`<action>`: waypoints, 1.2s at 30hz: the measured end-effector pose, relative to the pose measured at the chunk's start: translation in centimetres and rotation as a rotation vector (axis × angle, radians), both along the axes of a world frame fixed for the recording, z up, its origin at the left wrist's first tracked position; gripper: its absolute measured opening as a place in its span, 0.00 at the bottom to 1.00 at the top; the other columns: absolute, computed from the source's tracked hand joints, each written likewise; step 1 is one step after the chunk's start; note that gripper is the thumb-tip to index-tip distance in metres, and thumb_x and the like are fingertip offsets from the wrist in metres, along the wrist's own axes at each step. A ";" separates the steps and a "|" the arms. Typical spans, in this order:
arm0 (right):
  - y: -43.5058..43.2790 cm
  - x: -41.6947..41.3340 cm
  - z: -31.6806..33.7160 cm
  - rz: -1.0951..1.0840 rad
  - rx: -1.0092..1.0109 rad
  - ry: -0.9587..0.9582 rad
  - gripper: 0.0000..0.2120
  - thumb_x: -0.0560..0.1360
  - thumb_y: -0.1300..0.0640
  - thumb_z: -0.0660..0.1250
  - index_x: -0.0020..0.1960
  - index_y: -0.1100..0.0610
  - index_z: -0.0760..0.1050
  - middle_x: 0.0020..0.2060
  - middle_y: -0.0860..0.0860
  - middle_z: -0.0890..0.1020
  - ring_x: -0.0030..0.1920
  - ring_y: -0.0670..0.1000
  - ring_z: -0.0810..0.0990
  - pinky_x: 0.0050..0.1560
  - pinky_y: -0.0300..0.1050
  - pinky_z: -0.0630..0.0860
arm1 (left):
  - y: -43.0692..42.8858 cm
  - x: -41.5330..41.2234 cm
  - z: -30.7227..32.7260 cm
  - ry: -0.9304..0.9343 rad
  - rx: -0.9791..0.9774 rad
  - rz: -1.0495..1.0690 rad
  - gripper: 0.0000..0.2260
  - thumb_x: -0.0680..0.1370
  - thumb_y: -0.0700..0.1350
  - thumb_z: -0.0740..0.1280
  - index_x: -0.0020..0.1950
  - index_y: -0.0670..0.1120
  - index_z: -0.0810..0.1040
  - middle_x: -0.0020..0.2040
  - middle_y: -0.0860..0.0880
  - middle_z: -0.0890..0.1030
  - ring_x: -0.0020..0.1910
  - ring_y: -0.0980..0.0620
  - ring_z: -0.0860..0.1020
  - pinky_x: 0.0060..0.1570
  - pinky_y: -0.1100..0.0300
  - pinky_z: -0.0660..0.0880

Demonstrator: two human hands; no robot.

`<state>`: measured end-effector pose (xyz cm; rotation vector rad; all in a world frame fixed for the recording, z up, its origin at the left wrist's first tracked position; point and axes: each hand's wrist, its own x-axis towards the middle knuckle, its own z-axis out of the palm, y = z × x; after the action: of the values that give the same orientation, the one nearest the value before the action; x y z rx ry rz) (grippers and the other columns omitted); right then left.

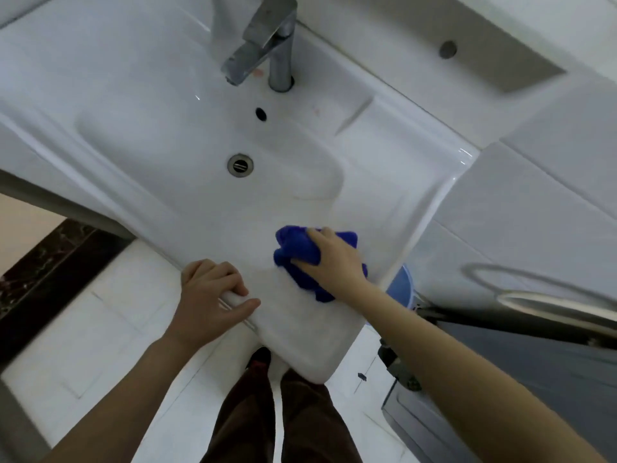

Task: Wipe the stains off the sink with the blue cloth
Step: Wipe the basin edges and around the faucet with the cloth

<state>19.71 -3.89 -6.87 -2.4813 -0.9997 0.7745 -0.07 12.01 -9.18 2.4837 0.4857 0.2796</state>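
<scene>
White ceramic sink (133, 95): we note the left hand (210, 289), fingers curled over its front edge. The right hand (334, 259), fingers curled, grips the bunched blue cloth (292, 243) on the front rim, right of centre. Risk: near the chrome tap (267, 45), well apart from the cloth, faint reddish stains (257, 72) may be missed.

Blue bucket (401, 286), white floor tiles (100, 312), metal rail (551, 305)

my right grip (337, 259) holds the cloth (293, 259) down on the front rim of the sink (300, 329). my left grip (210, 292) holds the rim's near edge, left of the cloth. the drain (240, 165) lies in the basin behind both, and the faucet (267, 45) stands behind the drain.
</scene>
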 end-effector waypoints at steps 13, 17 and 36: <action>0.6 0.0 -0.6 -0.178 0.083 0.000 0.16 0.74 0.41 0.66 0.53 0.51 0.76 0.48 0.45 0.77 0.44 0.49 0.76 0.42 0.48 0.73 | -0.1 0.1 0.3 0.064 -0.006 0.011 0.13 0.68 0.61 0.69 0.34 0.52 0.76 0.40 0.61 0.75 0.41 0.54 0.71 0.54 0.56 0.59; 0.1 0.0 -1.0 -0.133 0.078 0.025 0.15 0.72 0.38 0.67 0.50 0.49 0.75 0.46 0.45 0.77 0.42 0.49 0.77 0.43 0.48 0.75 | 0.0 0.1 0.6 0.083 -0.035 0.017 0.13 0.68 0.61 0.69 0.34 0.52 0.76 0.40 0.62 0.74 0.42 0.54 0.72 0.56 0.56 0.60; 0.1 2.7 -2.0 0.014 0.017 -0.247 0.20 0.79 0.42 0.60 0.64 0.54 0.70 0.57 0.52 0.78 0.52 0.57 0.80 0.42 0.47 0.70 | -0.2 0.0 -0.3 0.034 -0.018 0.033 0.12 0.68 0.60 0.69 0.34 0.52 0.75 0.40 0.62 0.75 0.42 0.57 0.69 0.57 0.58 0.60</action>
<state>22.43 -3.81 -8.83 -2.6024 -1.1021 0.4680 -0.08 11.82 -9.49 2.4686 0.5415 0.2454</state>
